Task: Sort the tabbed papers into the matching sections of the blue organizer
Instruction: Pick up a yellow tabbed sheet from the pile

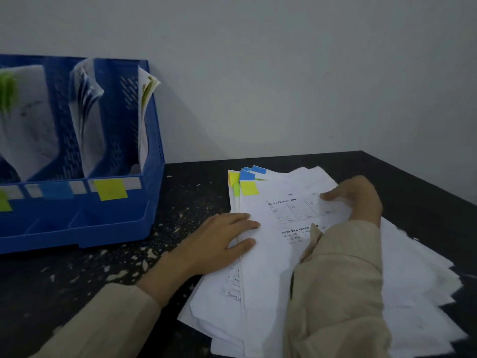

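A plain grey wall stands behind my dark speckled table (180, 210). On the left side is the blue organizer (113, 228), and its sections already hold papers: one bundle with green marks (23, 117), one curled bundle in the middle (86, 109), and some sheets in the right section (145, 104). On its front I see labels, green (4, 202), blue (57, 190) and yellow (110, 189). So a part of the sorting is done, I think.

Much is still left. A big fanned pile of tabbed papers (413, 293) lies before me, with yellow (249, 188), blue (254, 172) and green (236, 189) tabs at the far edge. My left hand (219, 236) rests flat on the pile's left edge, fingers straight. My right hand (358, 200) holds the top sheet (291, 213), with the thumb on top of the paper. This sheet has a yellow tab, so I judge it belongs in the yellow-labelled section.
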Motion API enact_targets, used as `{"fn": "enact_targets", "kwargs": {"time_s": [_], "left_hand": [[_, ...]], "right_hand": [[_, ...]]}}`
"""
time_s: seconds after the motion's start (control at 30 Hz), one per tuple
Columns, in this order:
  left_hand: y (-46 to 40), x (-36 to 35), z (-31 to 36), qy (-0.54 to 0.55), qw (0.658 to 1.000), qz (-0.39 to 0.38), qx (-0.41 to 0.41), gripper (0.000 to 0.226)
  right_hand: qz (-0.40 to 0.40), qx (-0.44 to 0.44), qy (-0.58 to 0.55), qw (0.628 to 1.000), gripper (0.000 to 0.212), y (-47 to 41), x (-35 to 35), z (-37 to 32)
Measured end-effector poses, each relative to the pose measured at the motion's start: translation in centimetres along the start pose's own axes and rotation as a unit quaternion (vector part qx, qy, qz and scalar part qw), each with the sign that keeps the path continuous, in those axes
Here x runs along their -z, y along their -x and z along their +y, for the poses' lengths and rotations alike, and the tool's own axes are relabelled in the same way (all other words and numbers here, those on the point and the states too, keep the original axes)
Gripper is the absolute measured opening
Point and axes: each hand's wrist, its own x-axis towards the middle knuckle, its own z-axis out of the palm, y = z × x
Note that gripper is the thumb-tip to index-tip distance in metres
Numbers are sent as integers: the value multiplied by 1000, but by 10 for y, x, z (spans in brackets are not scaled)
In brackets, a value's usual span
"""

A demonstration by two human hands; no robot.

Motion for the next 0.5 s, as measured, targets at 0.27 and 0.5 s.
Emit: {"fn": "enact_targets", "kwargs": {"time_s": [0.27, 0.5], "left_hand": [[0, -4, -4, -8, 1000, -12, 11, 78], [0, -4, -3, -3, 1000, -5, 4, 86]], "right_hand": [[94, 45, -110, 988, 29, -4, -3, 9], [132, 80, -129, 980, 28, 0, 2, 13]]}}
